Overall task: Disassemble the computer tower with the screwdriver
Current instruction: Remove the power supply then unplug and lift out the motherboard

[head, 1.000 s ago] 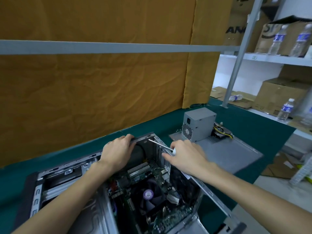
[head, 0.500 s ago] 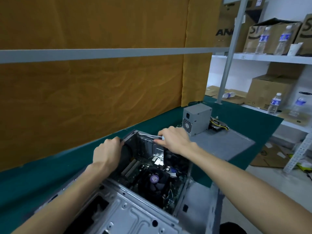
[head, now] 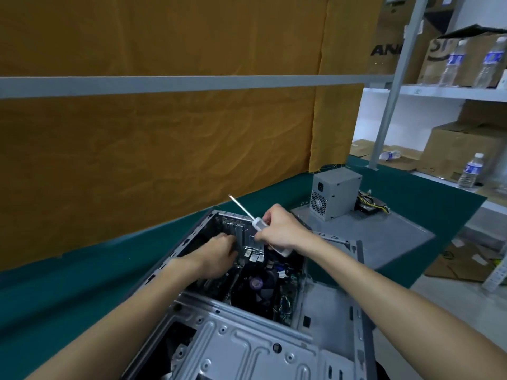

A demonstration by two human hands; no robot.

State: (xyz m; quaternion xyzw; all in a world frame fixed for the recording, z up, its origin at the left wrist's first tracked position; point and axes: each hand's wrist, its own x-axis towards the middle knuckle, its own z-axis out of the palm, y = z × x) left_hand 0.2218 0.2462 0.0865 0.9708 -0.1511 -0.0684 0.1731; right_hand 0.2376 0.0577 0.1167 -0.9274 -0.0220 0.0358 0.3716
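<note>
The computer tower (head: 247, 325) is laid on its side at the near edge of the green worktop (head: 68, 283), with its open side facing up. A grey metal drive cage (head: 247, 349) is seen at the near end of the chassis; beyond it, a black cooler fan (head: 256, 283) with a purple label is seated on the motherboard.

The left hand (head: 218, 255) is reached into the far part of the chassis, beside the slot brackets at the rear wall. Its fingers are curled downward, but what they touch or hold cannot be told.

The right hand (head: 279, 229) is held above the far right part of the open chassis and is clamped on the white handle of the screwdriver (head: 253, 219). The metal shaft is pointed up and to the far left, clear of the chassis.

Toward the far right corner of the worktop, a grey side panel (head: 384, 237) is laid flat, and a grey power supply (head: 334, 194) with a cable bundle is stood on it. An ochre cloth (head: 164, 146) is hung along the far edge of the worktop.
</note>
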